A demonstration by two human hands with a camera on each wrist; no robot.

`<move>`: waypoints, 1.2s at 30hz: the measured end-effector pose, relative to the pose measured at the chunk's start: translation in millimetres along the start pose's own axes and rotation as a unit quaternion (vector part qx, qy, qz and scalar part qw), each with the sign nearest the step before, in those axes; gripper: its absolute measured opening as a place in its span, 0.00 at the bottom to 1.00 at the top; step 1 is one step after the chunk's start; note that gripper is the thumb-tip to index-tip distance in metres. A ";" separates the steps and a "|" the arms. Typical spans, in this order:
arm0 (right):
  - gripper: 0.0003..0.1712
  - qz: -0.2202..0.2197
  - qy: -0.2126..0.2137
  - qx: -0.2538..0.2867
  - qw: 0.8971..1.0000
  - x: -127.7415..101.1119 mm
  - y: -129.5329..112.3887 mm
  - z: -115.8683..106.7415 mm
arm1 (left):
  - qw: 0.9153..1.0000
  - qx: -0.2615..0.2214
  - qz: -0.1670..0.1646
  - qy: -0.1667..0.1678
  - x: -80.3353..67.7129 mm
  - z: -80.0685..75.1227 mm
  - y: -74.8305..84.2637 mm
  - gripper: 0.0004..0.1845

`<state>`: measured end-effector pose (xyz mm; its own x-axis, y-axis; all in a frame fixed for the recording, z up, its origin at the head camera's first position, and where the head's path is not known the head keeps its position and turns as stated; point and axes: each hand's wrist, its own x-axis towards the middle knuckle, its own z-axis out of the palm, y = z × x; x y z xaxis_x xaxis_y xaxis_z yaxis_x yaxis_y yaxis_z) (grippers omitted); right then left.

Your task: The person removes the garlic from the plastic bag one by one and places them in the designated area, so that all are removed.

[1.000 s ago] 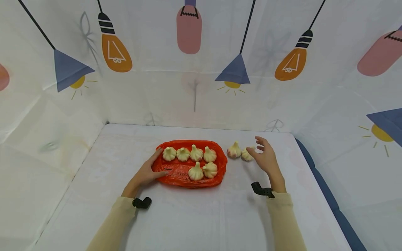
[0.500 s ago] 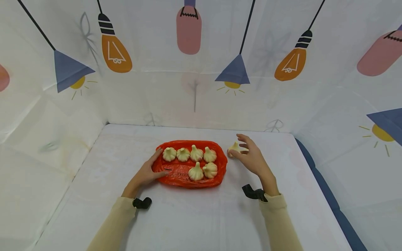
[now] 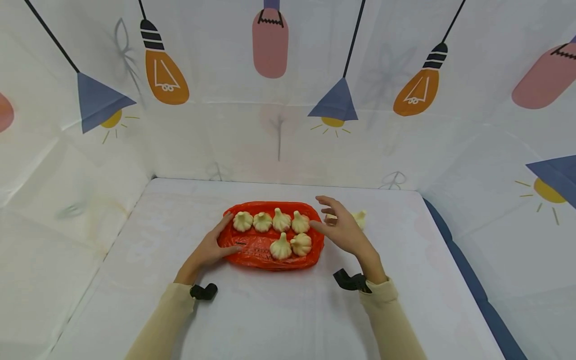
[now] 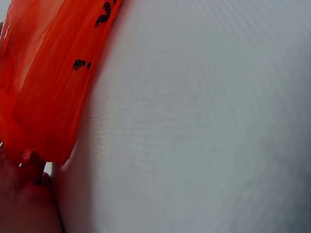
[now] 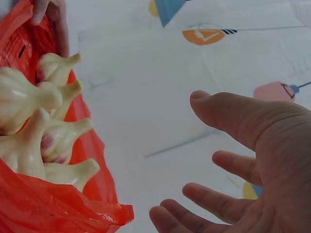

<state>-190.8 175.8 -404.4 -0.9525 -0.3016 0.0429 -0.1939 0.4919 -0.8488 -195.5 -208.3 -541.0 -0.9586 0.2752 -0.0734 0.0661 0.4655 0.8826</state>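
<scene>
In the head view my left hand (image 3: 209,249) holds the left end of a shallow tray covered with a red plastic bag (image 3: 252,257), thumb over its near-left rim. Garlic bulbs (image 3: 281,220) sit in it, a row at the back and two more at the front right. Just off the tray's right end, my right hand (image 3: 344,232) hovers with fingers spread and nothing between them. It partly hides one loose garlic bulb, while another loose garlic bulb (image 3: 360,218) shows beyond its knuckles. The right wrist view shows the open fingers and several garlic bulbs (image 5: 65,138) over the red plastic.
The tray stands on a white-covered table (image 3: 270,310). Behind it rises a white sheet (image 3: 234,135) printed with lamps and bulbs. Blue padding (image 3: 477,280) runs along the table's right edge.
My right hand has moved left, passing over the two loose garlic bulbs to the tray's right end. The left hand and the tray have stayed in place.
</scene>
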 end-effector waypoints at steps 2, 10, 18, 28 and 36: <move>0.38 0.002 -0.001 0.000 1.000 1.0 -1.0 2.0 | 1.000 -0.001 0.000 0.000 0.2 0.0 -0.1 0.57; 0.39 0.007 -0.017 -0.005 1.000 4.6 -4.0 6.0 | 1.000 -0.003 -0.001 0.000 0.4 0.4 -1.2 0.57; 0.42 0.000 -0.055 -0.002 0.998 9.8 -6.5 6.4 | 1.000 -0.004 -0.007 0.000 -1.0 1.1 0.1 0.57; 0.46 0.000 -0.118 -0.007 0.993 22.8 -9.6 16.3 | 1.000 -0.004 -0.014 0.000 -1.8 1.5 3.1 0.58; 0.45 0.005 -0.147 -0.011 0.989 32.6 -6.7 26.3 | 1.000 -0.002 -0.011 0.001 -1.2 2.0 3.2 0.58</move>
<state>-214.4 141.2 -411.2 -0.8455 -0.5198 -0.1222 -0.1936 0.5118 -0.8370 -193.5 -205.5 -538.9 -0.9605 0.2626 -0.0918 0.0435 0.4677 0.8828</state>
